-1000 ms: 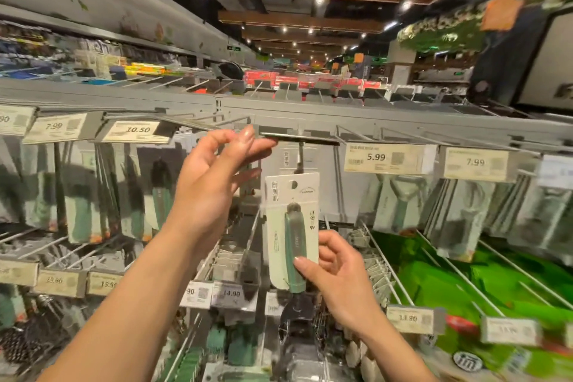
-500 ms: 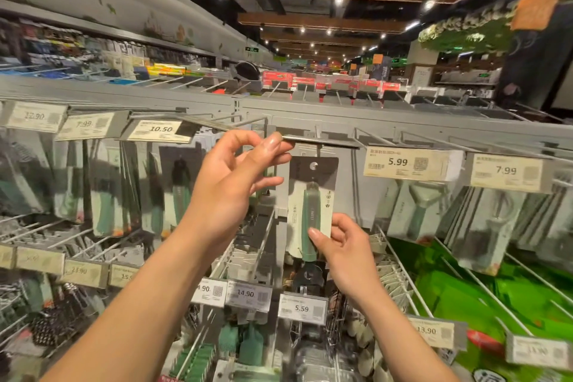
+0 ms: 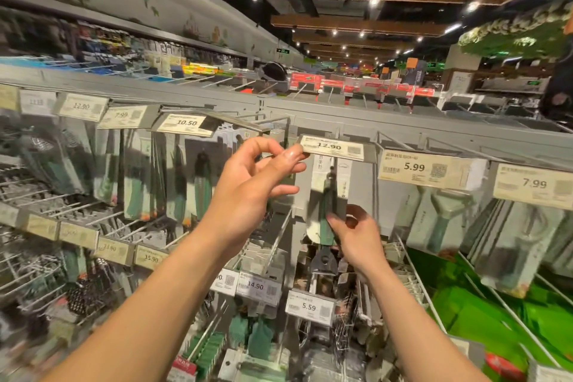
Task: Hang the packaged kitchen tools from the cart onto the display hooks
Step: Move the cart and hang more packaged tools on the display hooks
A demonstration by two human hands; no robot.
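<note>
A packaged kitchen tool with a green handle on a white card hangs under the 12.90 price tag in the top hook row. My right hand touches the lower part of the package with its fingertips; its fingers are loosely curled. My left hand is raised beside the tag, thumb tip touching the tag's left end, fingers slightly bent. The hook itself is hidden behind the tag. No cart is in view.
More packaged green tools hang to the left under the 10.50 tag. Peelers hang right under the 5.99 tag. Lower hook rows carry tags 14.90 and 5.59. Green goods lie at lower right.
The price tag has swung down from flipped-up to facing me, showing 12.90. The package now hangs further back under it. My right hand has loosened from the handle.
</note>
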